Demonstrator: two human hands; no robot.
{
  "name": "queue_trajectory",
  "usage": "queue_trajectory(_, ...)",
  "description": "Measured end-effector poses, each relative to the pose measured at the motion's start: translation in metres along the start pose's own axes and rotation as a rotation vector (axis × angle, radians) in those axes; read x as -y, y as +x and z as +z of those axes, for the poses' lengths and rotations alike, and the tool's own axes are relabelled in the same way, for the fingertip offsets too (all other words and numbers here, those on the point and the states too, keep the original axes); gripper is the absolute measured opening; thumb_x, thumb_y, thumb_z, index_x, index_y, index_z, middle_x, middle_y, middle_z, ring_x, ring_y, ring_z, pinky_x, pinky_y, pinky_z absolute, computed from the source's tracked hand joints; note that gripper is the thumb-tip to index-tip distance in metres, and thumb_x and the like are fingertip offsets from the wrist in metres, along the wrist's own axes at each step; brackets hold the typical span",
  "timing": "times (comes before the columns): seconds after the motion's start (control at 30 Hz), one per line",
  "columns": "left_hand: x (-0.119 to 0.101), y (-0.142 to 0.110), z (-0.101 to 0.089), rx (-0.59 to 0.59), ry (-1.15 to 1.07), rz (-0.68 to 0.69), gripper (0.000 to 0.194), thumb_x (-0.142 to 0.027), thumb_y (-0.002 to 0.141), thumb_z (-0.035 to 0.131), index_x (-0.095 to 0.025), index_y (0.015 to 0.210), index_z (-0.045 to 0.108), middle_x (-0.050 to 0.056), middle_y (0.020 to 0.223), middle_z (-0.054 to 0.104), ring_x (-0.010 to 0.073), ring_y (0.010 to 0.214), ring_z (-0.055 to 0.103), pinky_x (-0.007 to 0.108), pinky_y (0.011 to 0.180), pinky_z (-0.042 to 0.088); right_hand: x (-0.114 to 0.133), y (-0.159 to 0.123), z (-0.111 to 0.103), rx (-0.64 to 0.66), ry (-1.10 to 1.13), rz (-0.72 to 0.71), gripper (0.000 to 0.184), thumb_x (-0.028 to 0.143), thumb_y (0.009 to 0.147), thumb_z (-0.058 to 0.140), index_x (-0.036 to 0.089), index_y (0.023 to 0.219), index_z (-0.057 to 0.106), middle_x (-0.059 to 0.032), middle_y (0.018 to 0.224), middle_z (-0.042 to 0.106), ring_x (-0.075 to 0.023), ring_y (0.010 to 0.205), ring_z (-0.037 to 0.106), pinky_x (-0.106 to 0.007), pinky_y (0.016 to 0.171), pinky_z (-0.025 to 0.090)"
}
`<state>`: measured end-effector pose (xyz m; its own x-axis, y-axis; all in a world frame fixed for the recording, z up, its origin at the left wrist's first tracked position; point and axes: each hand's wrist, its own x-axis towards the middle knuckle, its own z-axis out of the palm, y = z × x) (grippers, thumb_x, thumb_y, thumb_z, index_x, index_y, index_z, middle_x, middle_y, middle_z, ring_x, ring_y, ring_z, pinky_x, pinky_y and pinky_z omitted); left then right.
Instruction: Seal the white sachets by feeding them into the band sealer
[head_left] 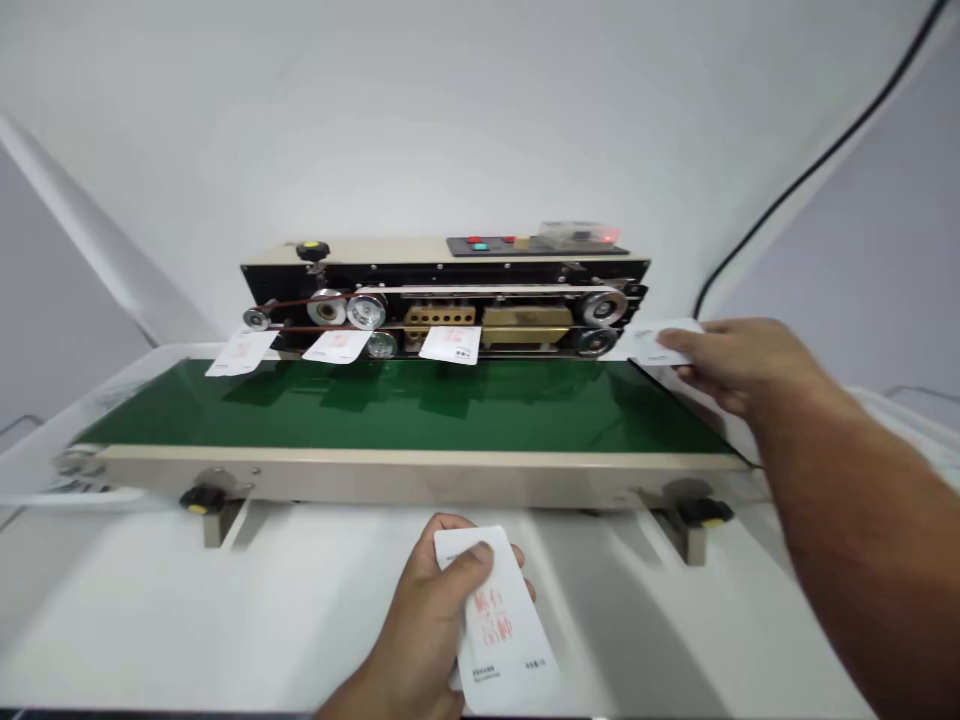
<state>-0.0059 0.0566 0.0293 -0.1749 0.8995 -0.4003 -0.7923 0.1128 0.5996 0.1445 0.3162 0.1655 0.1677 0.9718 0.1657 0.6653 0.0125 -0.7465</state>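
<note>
In my left hand [442, 600], low in the middle of the head view, is a white packet [517, 655] with red and black print, held under the thumb; whether more packets lie beneath it I cannot tell. My right hand [731, 360] pinches another white packet [651, 343] by its right end, near the right-hand rollers of a band sealing machine [382, 252]. Along the sealer's belts hang three more white packets: one on the left [241, 352], one beside it [339, 346] and one at the middle [451, 344].
A green conveyor belt [375, 405] runs below the sealer's rollers. Black knobs with yellow centres [202, 499] sit at its front supports. Buttons and a lit red light [607, 238] are on top of the machine. A black cable [817, 170] hangs at the right.
</note>
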Motion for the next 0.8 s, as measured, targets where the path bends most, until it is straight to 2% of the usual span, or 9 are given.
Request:
queue_trajectory(0.13, 0.000, 0.004, 0.001, -0.009, -0.008, 0.021, 0.024, -0.024, 0.083, 0.062, -0.022, 0.090, 0.040, 0.010, 0.087, 0.072, 0.0211, 0.071, 0.068, 0.032, 0.062, 0.048, 0.008, -0.007, -0.001, 0.071, 0.190, 0.064, 0.013, 0.014, 0.085, 0.065, 0.015, 0.075, 0.057, 0.0013, 0.059, 0.050, -0.0051, 0.043, 0.044, -0.021, 0.045, 0.036)
queue_trajectory(0.37, -0.002, -0.011, 0.000, -0.095, 0.050, -0.016, 0.029, -0.028, 0.080, 0.070, -0.023, 0.095, 0.046, 0.005, 0.089, 0.071, 0.0195, 0.075, 0.069, 0.025, 0.058, 0.049, 0.018, -0.024, 0.030, 0.121, 0.141, -0.091, 0.008, 0.022, 0.082, 0.066, 0.015, 0.081, 0.062, 0.0001, 0.059, 0.055, -0.0106, 0.047, 0.048, -0.021, 0.046, 0.037)
queue_trajectory(0.5, -0.006, -0.012, -0.001, -0.182, 0.110, -0.043, 0.031, -0.031, 0.077, 0.075, -0.024, 0.100, 0.055, 0.002, 0.093, 0.070, 0.0173, 0.077, 0.069, 0.022, 0.059, 0.050, 0.011, -0.048, 0.018, -0.127, 0.014, -0.234, 0.038, 0.032, 0.082, 0.066, 0.013, 0.113, 0.055, -0.0117, 0.101, 0.064, -0.0234, 0.091, 0.060, -0.033, 0.078, 0.048)
queue_trajectory(0.57, -0.006, -0.012, 0.001, -0.214, 0.134, -0.040, 0.033, -0.034, 0.077, 0.075, -0.024, 0.103, 0.059, 0.002, 0.091, 0.070, 0.0166, 0.074, 0.068, 0.021, 0.059, 0.050, 0.003, -0.085, 0.008, -0.270, -0.009, -0.403, 0.036, 0.038, 0.087, 0.059, 0.015, 0.113, 0.051, -0.0130, 0.111, 0.059, -0.0241, 0.100, 0.056, -0.035, 0.086, 0.045)
queue_trajectory(0.6, -0.006, -0.012, 0.002, -0.219, 0.146, -0.040, 0.033, -0.034, 0.078, 0.074, -0.024, 0.104, 0.059, 0.002, 0.089, 0.070, 0.0162, 0.071, 0.067, 0.021, 0.058, 0.050, -0.003, -0.109, 0.004, -0.279, -0.009, -0.498, 0.030, 0.041, 0.089, 0.054, 0.016, 0.107, 0.052, -0.0113, 0.106, 0.060, -0.0231, 0.095, 0.057, -0.035, 0.084, 0.045)
queue_trajectory(0.63, -0.005, -0.012, 0.005, -0.211, 0.151, -0.039, 0.032, -0.034, 0.078, 0.074, -0.024, 0.105, 0.059, 0.002, 0.087, 0.070, 0.0159, 0.069, 0.067, 0.022, 0.058, 0.050, -0.010, -0.135, 0.002, -0.168, -0.002, -0.545, 0.026, 0.044, 0.091, 0.051, 0.019, 0.098, 0.053, -0.0079, 0.093, 0.060, -0.0213, 0.084, 0.057, -0.035, 0.077, 0.046)
queue_trajectory(0.7, -0.005, -0.013, 0.010, -0.187, 0.130, -0.034, 0.029, -0.032, 0.079, 0.073, -0.025, 0.103, 0.058, 0.000, 0.084, 0.069, 0.0159, 0.067, 0.066, 0.023, 0.060, 0.051, -0.028, -0.185, 0.003, 0.267, -0.026, -0.596, 0.032, 0.050, 0.085, 0.058, 0.020, 0.093, 0.052, -0.0050, 0.081, 0.058, -0.0205, 0.071, 0.055, -0.036, 0.066, 0.046)
queue_trajectory(0.77, -0.005, -0.015, 0.017, -0.177, 0.078, -0.026, 0.024, -0.031, 0.081, 0.070, -0.025, 0.100, 0.057, 0.000, 0.082, 0.068, 0.0167, 0.069, 0.067, 0.025, 0.064, 0.053, -0.046, -0.221, 0.009, 0.531, -0.014, -0.569, 0.039, 0.044, 0.079, 0.064, 0.018, 0.106, 0.052, -0.0075, 0.093, 0.059, -0.0222, 0.079, 0.057, -0.038, 0.069, 0.048)
queue_trajectory(0.8, -0.005, -0.015, 0.021, -0.170, 0.042, -0.029, 0.021, -0.030, 0.083, 0.068, -0.025, 0.101, 0.057, 0.000, 0.083, 0.068, 0.0175, 0.072, 0.067, 0.026, 0.067, 0.053, -0.053, -0.231, 0.012, 0.580, 0.001, -0.538, 0.042, 0.041, 0.079, 0.064, 0.018, 0.111, 0.050, -0.0091, 0.100, 0.059, -0.0233, 0.085, 0.058, -0.040, 0.073, 0.049)
